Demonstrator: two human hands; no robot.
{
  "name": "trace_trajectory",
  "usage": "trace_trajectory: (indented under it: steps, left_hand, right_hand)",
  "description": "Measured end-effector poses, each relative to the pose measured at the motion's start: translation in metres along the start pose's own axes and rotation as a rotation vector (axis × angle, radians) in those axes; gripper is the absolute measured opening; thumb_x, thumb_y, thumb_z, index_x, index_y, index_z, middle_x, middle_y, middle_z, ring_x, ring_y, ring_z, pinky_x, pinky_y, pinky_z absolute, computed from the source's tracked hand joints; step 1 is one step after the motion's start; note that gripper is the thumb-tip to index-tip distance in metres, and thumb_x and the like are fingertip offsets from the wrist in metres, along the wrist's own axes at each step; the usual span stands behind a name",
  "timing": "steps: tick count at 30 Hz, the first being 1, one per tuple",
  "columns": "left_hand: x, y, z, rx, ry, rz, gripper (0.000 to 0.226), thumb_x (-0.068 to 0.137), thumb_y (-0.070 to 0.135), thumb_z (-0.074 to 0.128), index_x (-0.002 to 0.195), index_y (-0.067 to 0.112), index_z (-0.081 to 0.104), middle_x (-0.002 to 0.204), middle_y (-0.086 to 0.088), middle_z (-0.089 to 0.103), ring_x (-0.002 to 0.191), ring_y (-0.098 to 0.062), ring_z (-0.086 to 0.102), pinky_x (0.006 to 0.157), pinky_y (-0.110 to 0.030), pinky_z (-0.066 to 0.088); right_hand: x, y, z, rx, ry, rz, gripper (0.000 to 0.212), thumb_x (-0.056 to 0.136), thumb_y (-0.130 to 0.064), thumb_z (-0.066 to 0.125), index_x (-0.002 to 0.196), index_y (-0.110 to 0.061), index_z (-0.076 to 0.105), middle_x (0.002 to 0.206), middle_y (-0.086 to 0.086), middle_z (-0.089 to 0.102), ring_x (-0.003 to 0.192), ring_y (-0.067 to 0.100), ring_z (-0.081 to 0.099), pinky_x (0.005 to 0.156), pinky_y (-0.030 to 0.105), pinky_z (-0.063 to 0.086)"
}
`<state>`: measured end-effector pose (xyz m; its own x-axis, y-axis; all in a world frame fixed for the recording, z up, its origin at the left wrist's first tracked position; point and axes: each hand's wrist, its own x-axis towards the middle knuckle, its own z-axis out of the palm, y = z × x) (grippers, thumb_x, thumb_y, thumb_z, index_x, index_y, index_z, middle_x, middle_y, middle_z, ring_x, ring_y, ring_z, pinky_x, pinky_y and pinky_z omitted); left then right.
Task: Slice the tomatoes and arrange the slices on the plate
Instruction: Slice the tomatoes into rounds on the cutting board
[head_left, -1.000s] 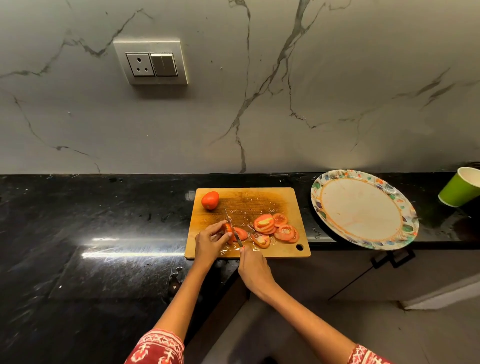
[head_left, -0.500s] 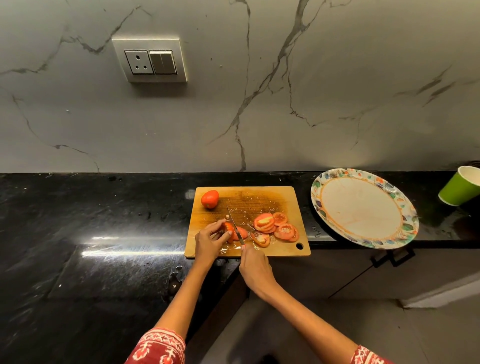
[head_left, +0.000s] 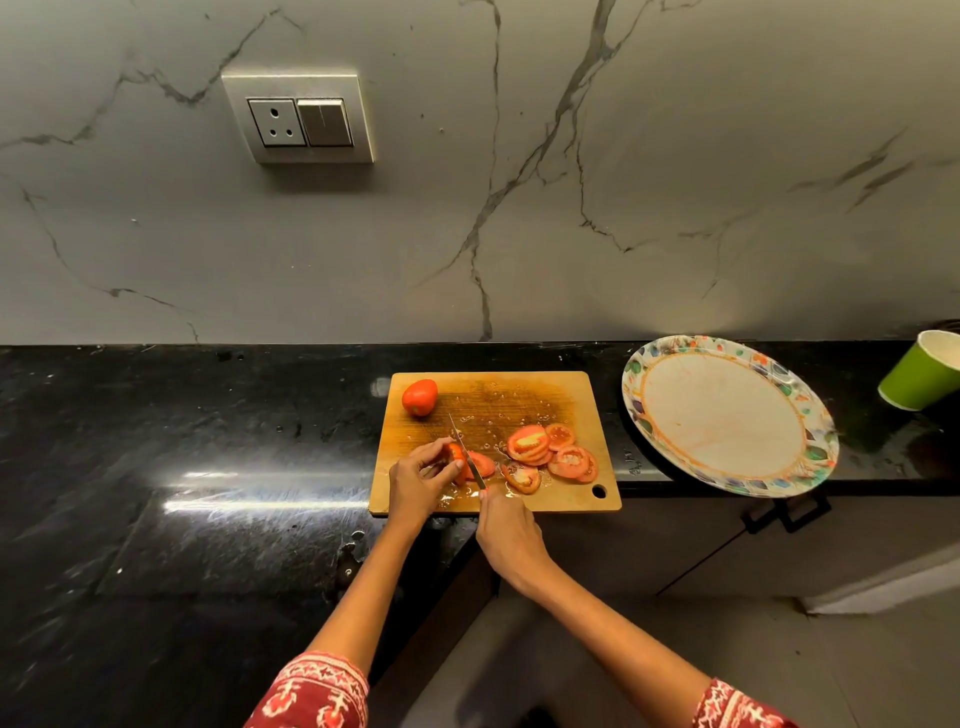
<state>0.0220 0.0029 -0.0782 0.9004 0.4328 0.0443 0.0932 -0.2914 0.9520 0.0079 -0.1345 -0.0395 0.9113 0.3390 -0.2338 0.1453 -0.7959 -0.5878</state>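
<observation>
On the wooden cutting board my left hand pinches the remaining piece of a tomato. My right hand grips a small knife; its blade stands in the tomato piece, just right of my left fingertips. A fresh slice lies against the blade's right side. Several cut slices are piled toward the board's right half. A whole tomato sits at the board's far left corner. The patterned plate lies to the right of the board and holds no slices.
A green paper cup lies tipped at the far right of the black counter. A marble wall with a socket plate rises behind. The counter edge drops to cabinets with a black handle below the plate.
The knife blade has shifted slightly left and into the tomato piece; one more slice lies beside it. My hands stay in nearly the same place.
</observation>
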Motion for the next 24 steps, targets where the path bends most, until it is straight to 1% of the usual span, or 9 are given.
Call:
trace_trajectory:
  steps: [4,9,11,13,16,19,21,22,24]
  left_hand:
    - [0.000,0.000,0.002,0.011,-0.006,0.009,0.040,0.076,-0.003,0.070,0.114,-0.005,0.060,0.116,-0.015,0.061,0.105,-0.014,0.055,0.077,0.001,0.043]
    - [-0.002,-0.002,0.004,0.074,-0.026,0.059,0.040,0.073,-0.002,0.073,0.112,-0.002,0.063,0.114,-0.014,0.063,0.105,-0.015,0.057,0.079,0.001,0.041]
    - [0.001,-0.005,0.003,0.075,-0.007,0.051,0.041,0.072,0.001,0.074,0.112,0.000,0.063,0.114,-0.013,0.063,0.107,-0.017,0.058,0.081,0.000,0.042]
    - [0.001,-0.006,0.003,0.074,-0.003,0.045,0.042,0.072,0.000,0.074,0.112,-0.001,0.063,0.114,-0.011,0.063,0.106,-0.015,0.057,0.082,0.000,0.041]
    - [0.001,-0.005,0.004,0.034,0.001,0.027,0.041,0.072,0.000,0.074,0.112,0.000,0.063,0.115,-0.009,0.062,0.106,-0.013,0.057,0.083,-0.002,0.043]
    - [0.001,-0.005,0.005,0.002,0.001,0.019,0.042,0.072,0.000,0.074,0.112,0.000,0.063,0.112,-0.007,0.061,0.106,-0.013,0.057,0.083,-0.005,0.045]
    - [0.002,-0.007,0.003,-0.020,0.010,-0.002,0.041,0.073,0.001,0.073,0.113,0.002,0.063,0.114,-0.007,0.062,0.107,-0.014,0.058,0.086,-0.012,0.047]
    - [0.002,-0.008,0.002,-0.023,0.011,-0.007,0.041,0.074,0.001,0.073,0.114,0.002,0.063,0.115,-0.007,0.062,0.108,-0.014,0.058,0.086,-0.013,0.048]
    - [0.001,-0.009,0.000,-0.018,0.016,0.004,0.041,0.074,0.001,0.073,0.113,0.002,0.063,0.114,-0.009,0.063,0.107,-0.014,0.058,0.085,-0.010,0.047]
  right_hand:
    - [0.005,-0.002,0.002,0.004,0.002,-0.002,0.031,0.102,-0.022,0.027,0.112,-0.005,0.050,0.108,0.015,0.061,0.105,0.032,0.058,0.073,0.033,0.038]
    - [0.022,-0.008,0.001,-0.031,0.002,0.005,0.029,0.100,-0.014,0.033,0.122,-0.003,0.048,0.112,0.018,0.063,0.105,0.033,0.061,0.080,0.036,0.047]
    - [0.025,-0.008,0.001,-0.034,0.003,-0.023,0.030,0.101,-0.015,0.032,0.124,-0.003,0.047,0.111,0.018,0.063,0.103,0.033,0.062,0.078,0.035,0.048]
    - [0.023,-0.006,0.001,-0.036,-0.006,-0.032,0.031,0.101,-0.017,0.032,0.126,-0.004,0.044,0.111,0.019,0.063,0.103,0.034,0.061,0.078,0.036,0.047]
    - [0.011,0.005,0.006,-0.025,-0.035,-0.007,0.028,0.102,-0.021,0.030,0.119,-0.006,0.047,0.110,0.017,0.061,0.106,0.035,0.057,0.080,0.037,0.044]
    - [0.008,0.011,0.008,-0.015,-0.044,0.018,0.026,0.101,-0.020,0.028,0.112,-0.006,0.049,0.107,0.016,0.061,0.104,0.035,0.057,0.075,0.036,0.041]
    - [0.014,0.008,0.009,0.015,-0.046,0.000,0.030,0.102,-0.022,0.027,0.111,-0.005,0.050,0.105,0.017,0.062,0.101,0.035,0.058,0.072,0.034,0.039]
    - [0.019,0.005,0.009,0.023,-0.042,-0.019,0.032,0.102,-0.023,0.027,0.112,-0.004,0.051,0.104,0.018,0.062,0.099,0.035,0.059,0.070,0.033,0.038]
    - [0.026,-0.002,0.008,0.019,-0.038,-0.057,0.033,0.102,-0.022,0.027,0.115,-0.003,0.051,0.102,0.019,0.064,0.095,0.035,0.062,0.065,0.031,0.037]
